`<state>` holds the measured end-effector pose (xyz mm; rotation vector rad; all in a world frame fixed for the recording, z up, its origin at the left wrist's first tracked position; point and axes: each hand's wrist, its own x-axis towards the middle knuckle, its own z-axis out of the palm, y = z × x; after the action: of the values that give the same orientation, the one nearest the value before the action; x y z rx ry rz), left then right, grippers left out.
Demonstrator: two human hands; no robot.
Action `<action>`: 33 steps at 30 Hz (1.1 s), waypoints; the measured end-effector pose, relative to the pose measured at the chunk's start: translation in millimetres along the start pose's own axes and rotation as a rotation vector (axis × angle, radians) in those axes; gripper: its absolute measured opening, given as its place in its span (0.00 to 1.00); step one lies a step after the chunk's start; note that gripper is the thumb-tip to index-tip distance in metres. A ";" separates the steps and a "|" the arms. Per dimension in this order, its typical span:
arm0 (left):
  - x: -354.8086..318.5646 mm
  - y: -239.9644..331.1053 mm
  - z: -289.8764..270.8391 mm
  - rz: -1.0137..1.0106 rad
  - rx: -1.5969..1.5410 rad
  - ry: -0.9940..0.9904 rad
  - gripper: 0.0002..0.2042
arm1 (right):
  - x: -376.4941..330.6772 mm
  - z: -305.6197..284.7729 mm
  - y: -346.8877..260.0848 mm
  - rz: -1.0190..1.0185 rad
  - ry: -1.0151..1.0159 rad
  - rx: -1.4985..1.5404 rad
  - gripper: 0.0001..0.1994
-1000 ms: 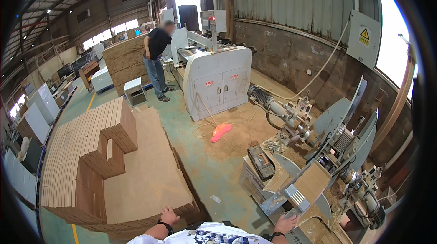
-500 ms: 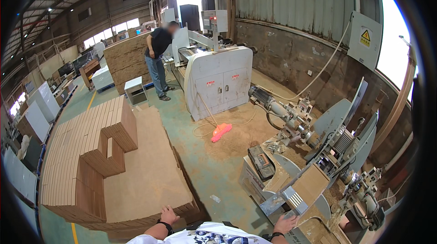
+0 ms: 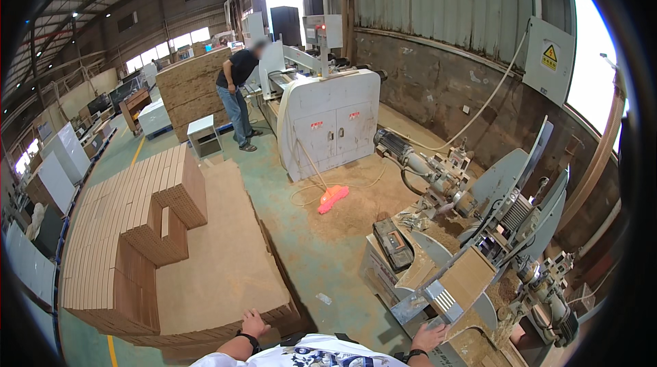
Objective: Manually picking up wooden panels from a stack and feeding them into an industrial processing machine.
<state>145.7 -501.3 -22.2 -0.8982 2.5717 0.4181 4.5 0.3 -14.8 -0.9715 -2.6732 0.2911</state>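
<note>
My left hand [image 3: 254, 324] rests with fingers spread at the near edge of a low stack topped by a broad brown board [image 3: 219, 278]. On that board's left and far side, narrow wooden strips [image 3: 109, 230] are piled in stepped blocks. My right hand [image 3: 429, 337] lies, fingers extended, against the front of a woodworking machine [image 3: 472, 264] with a motor and curved grey guards. Near it are a ribbed metal block [image 3: 443, 300] and a flat brown panel [image 3: 465, 274]. Neither hand shows anything gripped in it.
A dark toolbox-like case [image 3: 393, 244] sits on the machine's left side. Sawdust and an orange-pink broom head [image 3: 332, 199] lie on the floor before a large white machine [image 3: 332, 124]. Beside that machine a co-worker in a dark shirt [image 3: 241, 69] leans over. A hose [image 3: 472, 124] hangs along the wall.
Both of my hands stay where they were. The co-worker at the white machine has shifted slightly, with the head and arm in a somewhat different position.
</note>
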 end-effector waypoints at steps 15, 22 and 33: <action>-7.8 6.3 -8.1 -0.004 -0.015 0.019 0.44 | 1.0 1.2 0.9 0.003 0.012 0.008 0.34; -4.0 3.5 -3.9 -0.010 0.005 -0.001 0.44 | 1.1 -0.4 0.7 0.001 0.003 0.012 0.33; -1.2 -3.3 2.0 0.023 0.027 0.061 0.46 | -1.1 -5.9 -3.8 -0.024 0.024 0.015 0.33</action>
<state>149.2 -502.4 -23.9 -0.8862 2.6389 0.3671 4.9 -2.7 -8.3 -0.9323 -2.6547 0.2917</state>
